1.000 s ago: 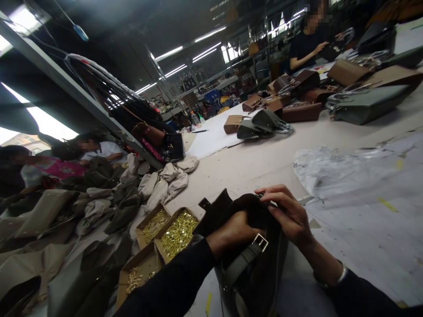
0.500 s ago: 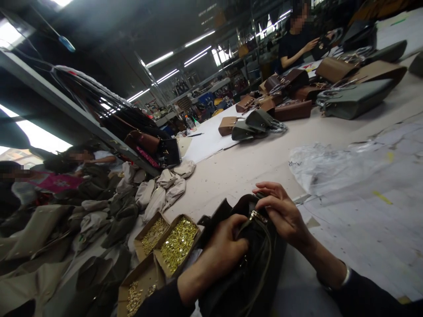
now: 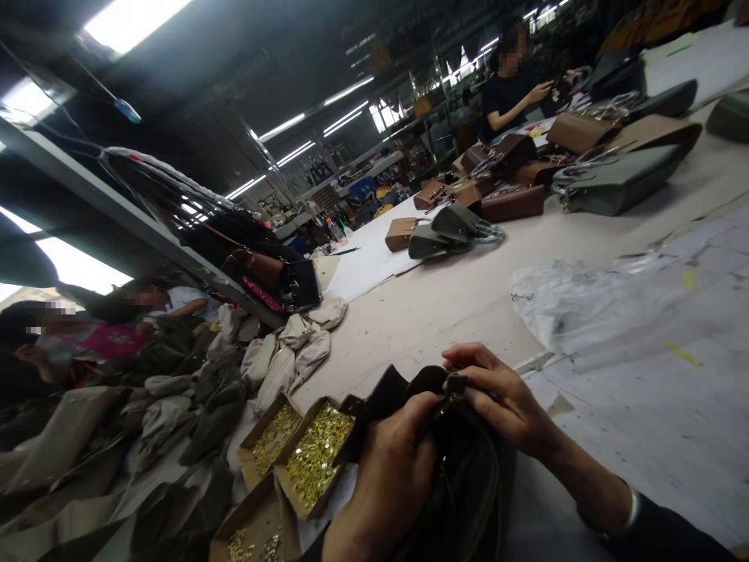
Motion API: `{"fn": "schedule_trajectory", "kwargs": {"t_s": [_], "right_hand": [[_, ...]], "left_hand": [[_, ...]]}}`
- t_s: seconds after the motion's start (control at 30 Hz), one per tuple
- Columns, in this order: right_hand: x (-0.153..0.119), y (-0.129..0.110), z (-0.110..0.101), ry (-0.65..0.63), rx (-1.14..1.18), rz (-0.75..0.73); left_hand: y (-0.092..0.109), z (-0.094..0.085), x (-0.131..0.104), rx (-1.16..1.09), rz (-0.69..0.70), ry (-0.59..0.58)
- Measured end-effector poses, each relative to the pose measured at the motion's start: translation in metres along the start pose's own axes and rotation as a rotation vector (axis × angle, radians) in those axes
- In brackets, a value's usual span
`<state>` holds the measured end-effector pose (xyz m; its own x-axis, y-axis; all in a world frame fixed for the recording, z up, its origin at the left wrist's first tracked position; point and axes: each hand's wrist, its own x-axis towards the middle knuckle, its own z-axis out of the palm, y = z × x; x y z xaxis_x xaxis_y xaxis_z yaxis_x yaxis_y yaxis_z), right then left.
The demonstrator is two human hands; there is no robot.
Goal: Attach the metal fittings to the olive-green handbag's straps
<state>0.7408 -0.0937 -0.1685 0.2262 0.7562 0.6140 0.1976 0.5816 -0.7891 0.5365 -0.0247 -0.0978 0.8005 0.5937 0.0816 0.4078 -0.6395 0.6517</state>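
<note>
The dark bag (image 3: pixel 462 484), soft and creased (olive where lit), lies in front of the wearer, its edge pinched by the left hand (image 3: pixel 392 460) and right hand (image 3: pixel 509 402).

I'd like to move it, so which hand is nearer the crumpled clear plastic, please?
Right. The right hand is to the near left of the clear plastic; the left hand is farther left, on the handbag.
</note>
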Motion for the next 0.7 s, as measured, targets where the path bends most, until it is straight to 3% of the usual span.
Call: {"fn": "schedule_trajectory", "kwargs": {"t_s": [0.1,0.23,0.37,0.6,0.7], "right_hand": [[0.002,0.0,-0.002,0.01,0.04,0.01],[0.003,0.002,-0.003,0.015,0.073,0.035],[0.003,0.002,-0.003,0.024,0.075,0.098],[0.001,0.0,0.003,0.036,0.055,0.139],[0.0,0.0,0.006,0.041,0.034,0.125]], "left_hand": [[-0.007,0.003,0.006,0.019,0.118,0.025],[-0.015,0.004,0.01,-0.01,0.128,0.048],[-0.011,0.005,0.015,-0.191,0.165,0.049],[0.006,0.004,0.026,-0.467,-0.005,-0.03],[0.005,0.02,0.03,-0.537,-0.107,0.072]]}}
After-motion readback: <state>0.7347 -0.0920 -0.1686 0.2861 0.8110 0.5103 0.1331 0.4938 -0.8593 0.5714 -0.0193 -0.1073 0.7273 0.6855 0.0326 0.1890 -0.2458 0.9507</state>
